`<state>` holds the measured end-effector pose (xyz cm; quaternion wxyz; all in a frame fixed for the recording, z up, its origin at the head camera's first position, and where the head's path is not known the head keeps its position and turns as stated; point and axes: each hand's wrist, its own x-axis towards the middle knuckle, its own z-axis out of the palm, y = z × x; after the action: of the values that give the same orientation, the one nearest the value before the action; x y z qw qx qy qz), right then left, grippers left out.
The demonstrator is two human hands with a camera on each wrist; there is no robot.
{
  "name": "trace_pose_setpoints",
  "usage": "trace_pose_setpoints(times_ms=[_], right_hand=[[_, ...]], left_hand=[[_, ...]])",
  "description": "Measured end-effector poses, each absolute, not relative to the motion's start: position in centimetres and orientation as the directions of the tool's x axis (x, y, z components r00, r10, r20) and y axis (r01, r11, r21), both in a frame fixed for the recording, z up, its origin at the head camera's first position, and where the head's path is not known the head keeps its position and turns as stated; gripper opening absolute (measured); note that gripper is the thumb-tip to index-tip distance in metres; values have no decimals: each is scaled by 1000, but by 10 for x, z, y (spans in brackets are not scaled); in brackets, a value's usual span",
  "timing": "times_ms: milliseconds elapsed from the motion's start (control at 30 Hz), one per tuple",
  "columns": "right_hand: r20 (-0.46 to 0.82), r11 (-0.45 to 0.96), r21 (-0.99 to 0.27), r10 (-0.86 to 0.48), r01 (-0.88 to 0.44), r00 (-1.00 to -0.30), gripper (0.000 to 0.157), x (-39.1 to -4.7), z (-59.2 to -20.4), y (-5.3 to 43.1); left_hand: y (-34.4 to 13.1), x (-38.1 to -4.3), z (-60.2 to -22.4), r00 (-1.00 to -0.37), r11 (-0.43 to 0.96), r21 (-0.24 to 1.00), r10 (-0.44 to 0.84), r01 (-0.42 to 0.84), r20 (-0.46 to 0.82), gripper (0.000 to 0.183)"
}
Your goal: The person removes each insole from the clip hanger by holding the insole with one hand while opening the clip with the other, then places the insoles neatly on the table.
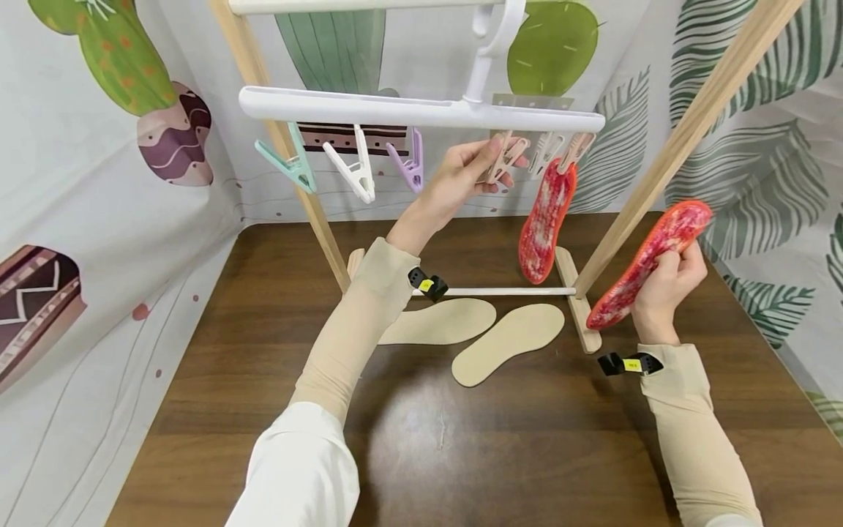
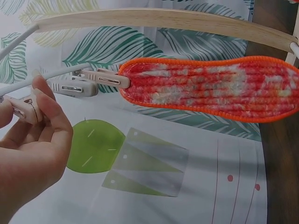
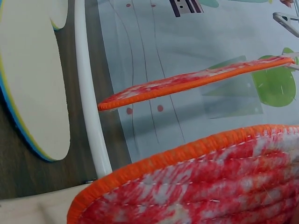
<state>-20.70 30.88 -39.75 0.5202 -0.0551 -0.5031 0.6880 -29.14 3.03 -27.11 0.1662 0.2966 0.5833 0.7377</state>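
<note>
My left hand point(image 1: 454, 176) pinches a pale beige clothespin point(image 1: 508, 157) that hangs from the white hanger point(image 1: 369, 110). In the left wrist view, the thumb and fingers grip that clothespin near the hanger bar. A red-and-white insole point(image 1: 545, 227) with orange edging dangles by one end from another beige clothespin point(image 1: 577, 150) at the hanger's right end. Lower and to the right, my right hand point(image 1: 668, 285) holds a matching red insole point(image 1: 681, 223) at its middle, tilted. In the right wrist view, that held insole point(image 3: 187, 186) fills the foreground, with the hanging one beyond it.
Two cream insoles point(image 1: 510, 344) lie on the brown table point(image 1: 263, 410). Green, white and purple clothespins point(image 1: 411, 161) hang at the hanger's left, and a grey-white one point(image 1: 545, 152) between the beige ones. A wooden rack post point(image 1: 685, 146) rises at the right, with a white crossbar point(image 1: 507, 292) low down.
</note>
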Motion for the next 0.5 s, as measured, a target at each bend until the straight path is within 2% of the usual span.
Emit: trace_pose_setpoints(times_ms=[200, 367, 500], right_hand=[[413, 36, -782, 778, -622, -474, 30, -208, -395, 311], [408, 96, -833, 772, -545, -488, 33, -201, -387, 309], [416, 153, -859, 765, -488, -493, 34, -199, -386, 310]], left_hand=[[30, -292, -272, -746, -287, 951, 609, 113, 272, 39], [31, -291, -273, -730, -296, 946, 616, 133, 296, 39], [31, -291, -272, -741, -286, 952, 614, 111, 270, 38]])
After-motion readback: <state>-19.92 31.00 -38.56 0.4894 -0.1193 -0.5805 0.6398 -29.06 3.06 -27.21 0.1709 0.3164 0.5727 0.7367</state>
